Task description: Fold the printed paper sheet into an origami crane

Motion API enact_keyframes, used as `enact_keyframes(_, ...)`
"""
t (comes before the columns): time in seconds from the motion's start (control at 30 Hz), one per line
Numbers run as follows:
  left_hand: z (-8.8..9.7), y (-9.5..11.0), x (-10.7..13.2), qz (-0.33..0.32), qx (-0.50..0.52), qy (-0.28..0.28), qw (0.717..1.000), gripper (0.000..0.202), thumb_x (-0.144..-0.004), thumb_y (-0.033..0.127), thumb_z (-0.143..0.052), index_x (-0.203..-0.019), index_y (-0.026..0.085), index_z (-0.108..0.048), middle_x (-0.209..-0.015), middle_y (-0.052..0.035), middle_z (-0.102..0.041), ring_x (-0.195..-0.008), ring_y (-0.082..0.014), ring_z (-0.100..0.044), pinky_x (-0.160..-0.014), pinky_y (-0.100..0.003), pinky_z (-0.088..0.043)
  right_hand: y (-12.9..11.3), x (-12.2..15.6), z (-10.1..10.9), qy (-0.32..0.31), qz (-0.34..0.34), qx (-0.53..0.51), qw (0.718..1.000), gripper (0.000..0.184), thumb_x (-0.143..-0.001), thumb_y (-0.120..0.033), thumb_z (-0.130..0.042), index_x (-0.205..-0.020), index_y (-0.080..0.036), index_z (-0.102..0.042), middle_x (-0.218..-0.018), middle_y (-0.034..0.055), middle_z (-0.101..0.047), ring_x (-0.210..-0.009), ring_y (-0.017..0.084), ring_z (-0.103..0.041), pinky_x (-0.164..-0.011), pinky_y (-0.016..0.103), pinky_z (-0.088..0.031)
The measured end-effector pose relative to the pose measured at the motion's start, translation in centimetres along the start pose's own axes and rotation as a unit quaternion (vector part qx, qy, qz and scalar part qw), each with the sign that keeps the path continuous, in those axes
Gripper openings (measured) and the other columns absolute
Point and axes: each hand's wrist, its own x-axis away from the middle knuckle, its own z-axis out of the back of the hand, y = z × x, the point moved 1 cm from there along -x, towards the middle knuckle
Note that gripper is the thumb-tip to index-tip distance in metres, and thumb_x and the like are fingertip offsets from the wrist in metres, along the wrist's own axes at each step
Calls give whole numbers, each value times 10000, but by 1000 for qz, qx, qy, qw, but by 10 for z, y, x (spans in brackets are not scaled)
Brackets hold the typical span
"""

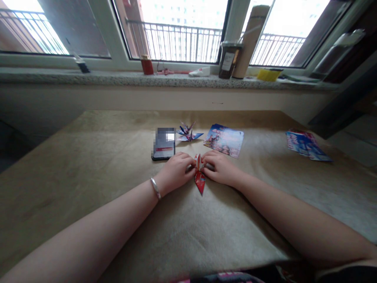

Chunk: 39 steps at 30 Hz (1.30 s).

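Note:
A folded red origami paper point(200, 183), narrow and pointed toward me, lies between my hands on the table. My left hand point(177, 169), with a silver bangle at the wrist, pinches its left side near the upper part. From the other side my right hand point(220, 168) grips the paper's right edge with bent fingers. The fingertips cover part of the upper folds. Just beyond my hands stands a folded blue and pink origami crane point(190, 133). A phone point(164, 144) lies to its left, and a stack of printed square paper point(225, 140) to its right.
More printed paper sheets point(308, 145) lie fanned at the table's right. Behind the table point(73, 181), a stone windowsill point(114, 79) holds a red-capped bottle point(147, 65), a dark container point(229, 61), a tall tube point(251, 43) and a yellow item point(268, 74).

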Motion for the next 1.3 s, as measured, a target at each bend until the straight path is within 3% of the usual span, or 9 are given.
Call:
enact_keyframes(0.47,-2,0,-3,61,40,-1,997,111,-792,202,-636,-697,155,-605,-772,-34,-637,-811,-173,-567,-797,-301,-448,5,-2,-6,23,-50,-31,998,112,-787,-167,-607,-677,-185,-596,-806,43,-673,-832,174,-601,-809,304,-443)
enact_keyframes(0.6,-1,2,-1,37,16,10,999,101,-802,205,-617,-719,152,-593,-784,-44,-641,-804,-170,-576,-780,-290,-457,6,-3,-5,17,-53,-7,998,125,-791,-179,-611,-667,-183,-600,-776,38,-670,-786,163,-603,-762,286,-434)
enact_keyframes(0.77,3,1,3,2,-28,7,1000,73,-841,202,-562,-810,151,-604,-744,-38,-641,-693,-151,-591,-655,-250,-466,8,-3,-4,13,-60,12,998,124,-782,-187,-622,-659,-183,-609,-760,31,-670,-764,158,-603,-736,276,-423)
enact_keyframes(1.0,7,-3,7,-132,-73,-15,988,240,-888,150,-478,-1059,181,-643,-873,-56,-693,-819,-157,-647,-770,-275,-505,11,-2,-5,22,-59,-3,998,128,-789,-206,-635,-663,-185,-622,-758,29,-671,-759,155,-601,-725,271,-430)
enact_keyframes(1.3,7,-2,7,-123,-106,-24,986,245,-917,203,-486,-1091,213,-659,-930,-56,-688,-870,-168,-613,-764,-284,-503,12,-2,-6,35,-92,-63,993,159,-767,-201,-667,-617,-184,-617,-754,35,-690,-769,161,-621,-751,291,-467)
